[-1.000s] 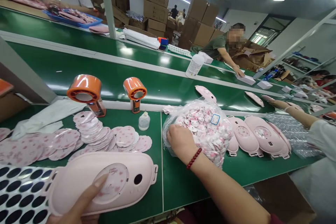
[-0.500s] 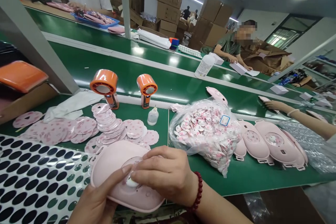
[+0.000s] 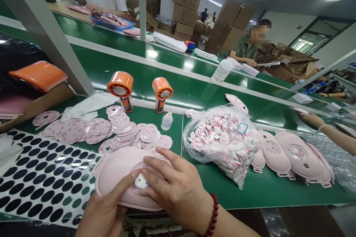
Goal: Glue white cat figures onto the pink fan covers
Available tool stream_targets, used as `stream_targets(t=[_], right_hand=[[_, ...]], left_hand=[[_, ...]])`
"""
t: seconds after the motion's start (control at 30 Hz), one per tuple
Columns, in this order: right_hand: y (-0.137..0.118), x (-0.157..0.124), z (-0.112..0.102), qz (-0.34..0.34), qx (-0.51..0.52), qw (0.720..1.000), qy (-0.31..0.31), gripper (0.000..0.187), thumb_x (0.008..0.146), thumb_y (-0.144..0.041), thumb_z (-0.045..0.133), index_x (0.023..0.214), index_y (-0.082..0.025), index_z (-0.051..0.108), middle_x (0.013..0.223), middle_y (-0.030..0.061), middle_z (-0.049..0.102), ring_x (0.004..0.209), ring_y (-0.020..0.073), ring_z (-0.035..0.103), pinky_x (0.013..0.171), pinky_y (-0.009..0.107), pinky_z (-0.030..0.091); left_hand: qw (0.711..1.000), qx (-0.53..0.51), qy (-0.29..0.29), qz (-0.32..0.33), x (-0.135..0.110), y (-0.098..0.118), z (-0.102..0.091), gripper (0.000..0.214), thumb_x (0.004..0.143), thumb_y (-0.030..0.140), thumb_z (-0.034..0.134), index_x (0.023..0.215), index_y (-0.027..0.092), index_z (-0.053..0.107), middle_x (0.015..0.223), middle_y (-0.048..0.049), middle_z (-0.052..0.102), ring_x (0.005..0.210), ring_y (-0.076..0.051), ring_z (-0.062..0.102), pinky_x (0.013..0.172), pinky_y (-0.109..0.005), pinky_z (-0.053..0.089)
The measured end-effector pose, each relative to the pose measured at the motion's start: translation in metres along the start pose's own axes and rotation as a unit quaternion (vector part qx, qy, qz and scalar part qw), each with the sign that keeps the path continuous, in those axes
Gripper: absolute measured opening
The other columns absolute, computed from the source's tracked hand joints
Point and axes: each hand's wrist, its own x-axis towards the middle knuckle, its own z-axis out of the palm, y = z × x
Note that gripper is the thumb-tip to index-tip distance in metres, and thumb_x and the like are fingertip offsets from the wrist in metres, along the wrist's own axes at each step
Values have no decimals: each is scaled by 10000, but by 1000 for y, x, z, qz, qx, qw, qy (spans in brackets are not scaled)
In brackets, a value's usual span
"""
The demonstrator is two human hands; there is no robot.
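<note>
A pink oval fan shell (image 3: 116,172) lies at the near edge of the green table. My left hand (image 3: 105,211) grips its near side, thumb up on top. My right hand (image 3: 174,189) rests over the shell's right end, fingers pressing beside a small white cat-face badge (image 3: 141,181) on the shell's round centre. A clear bag of several such badges (image 3: 222,139) lies just to the right. Loose pink round stickers (image 3: 122,131) are piled behind the shell.
A sheet of black dots (image 3: 36,179) lies at left. Two orange handheld fans (image 3: 121,89) and a small glue bottle (image 3: 167,121) stand behind. Finished pink shells (image 3: 292,153) lie at right, near another person's arm (image 3: 330,131). People work beyond the green conveyor (image 3: 172,89).
My right hand left the bag and came to the shell with a badge; both hands now press it on the shell's centre. My view shifted left.
</note>
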Motion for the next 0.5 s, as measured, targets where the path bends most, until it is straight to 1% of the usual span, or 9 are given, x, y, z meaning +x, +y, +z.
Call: stream_targets(t=[0.07,0.13,0.2,0.3,0.4,0.47,0.5], right_hand=[[-4,1,1,9,-13,1000,11,241,1002,-248,668,1198,-117,724,1318,96,745,1271,292,670,1144,421,545],[-9,1,1,15,-37,999,15,262,1016,-261,654,1214,-105,724,1341,95,734,1275,318,665,1095,442,579],[-15,0,3,16,-75,997,14,273,1045,-251,604,1235,-93,722,1373,92,716,1316,337,638,1043,449,602],[-24,-3,8,5,-137,990,12,302,1074,-195,518,1268,-64,708,1420,95,683,1394,342,572,1001,433,607],[-27,-7,13,-20,-165,986,-19,370,1078,-186,475,1344,2,651,1486,142,623,1448,345,511,1008,436,600],[-23,-7,13,-38,-155,986,-51,414,1080,-205,473,1394,33,603,1534,157,574,1481,334,468,1034,425,594],[-19,-7,12,-44,-136,988,-65,429,1081,-226,483,1409,27,593,1559,144,549,1497,331,445,1061,423,584]], left_hand=[[1000,-9,13,7,-1,0,1,573,645,101,885,1190,217,751,1164,-87,796,960,-228,761,707,-247,638],[999,-12,33,20,-3,0,3,477,663,77,859,1112,212,772,1167,-69,797,1026,-231,753,712,-229,636],[998,-6,56,25,-5,1,7,427,664,43,830,1064,184,780,1160,-73,798,1114,-259,732,716,-223,638],[997,8,73,26,-8,2,12,371,669,29,811,1022,140,782,1130,-94,799,1164,-299,713,726,-231,642],[997,8,73,35,-8,1,13,322,692,11,799,983,148,781,1132,-78,796,1187,-277,703,731,-186,622],[996,2,77,39,-5,0,11,335,724,17,793,1020,172,776,1128,-62,798,1190,-257,703,748,-183,616],[996,0,76,40,-4,-1,10,356,744,34,792,1064,188,772,1129,-59,799,1177,-251,709,758,-196,620]])
